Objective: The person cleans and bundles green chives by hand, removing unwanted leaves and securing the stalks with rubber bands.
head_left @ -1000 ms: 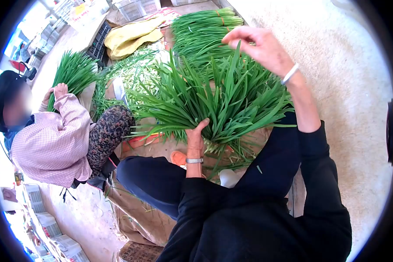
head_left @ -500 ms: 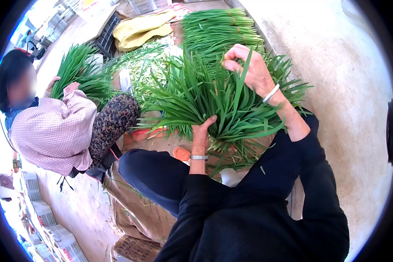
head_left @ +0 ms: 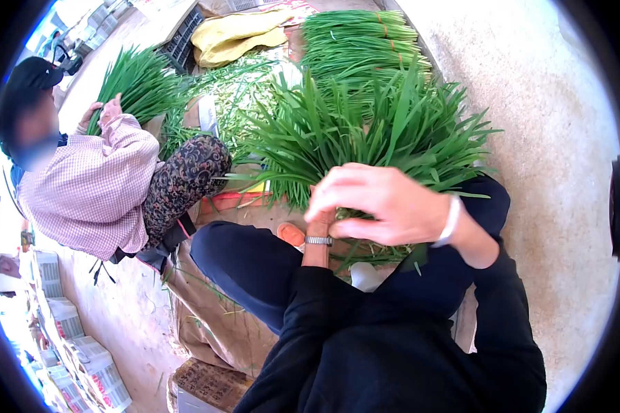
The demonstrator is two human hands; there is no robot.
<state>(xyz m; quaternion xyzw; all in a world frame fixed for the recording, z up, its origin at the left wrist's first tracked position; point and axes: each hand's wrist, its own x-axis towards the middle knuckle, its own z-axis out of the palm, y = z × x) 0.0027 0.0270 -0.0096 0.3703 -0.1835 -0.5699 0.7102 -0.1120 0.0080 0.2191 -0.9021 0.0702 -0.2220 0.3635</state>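
A thick bunch of garlic chives [head_left: 365, 134], its broad green leaves fanning upward and away, stands in front of me between my knees. My left hand [head_left: 321, 224], with a metal watch band at the wrist, is closed around its lower part; my right hand covers most of those fingers. Slightly blurred, my right hand [head_left: 382, 205] is over the base of the bunch, fingers curved and thumb apart, with nothing visible in it. A loose leaf piece [head_left: 415, 261] shows just below it, over my right thigh.
Banded bundles of chives [head_left: 362, 41] lie at the back. Pale trimmings [head_left: 248, 103] and a yellow sack [head_left: 238, 40] are left of them. At left, a co-worker in a checked shirt [head_left: 93, 186] holds another bunch [head_left: 141, 86]. A cardboard box [head_left: 210, 385] stands near bottom left.
My right hand has come down from above the leaf tips to the bunch's base, and the single leaf near it is gone from there. The co-worker's bunch is raised more upright.
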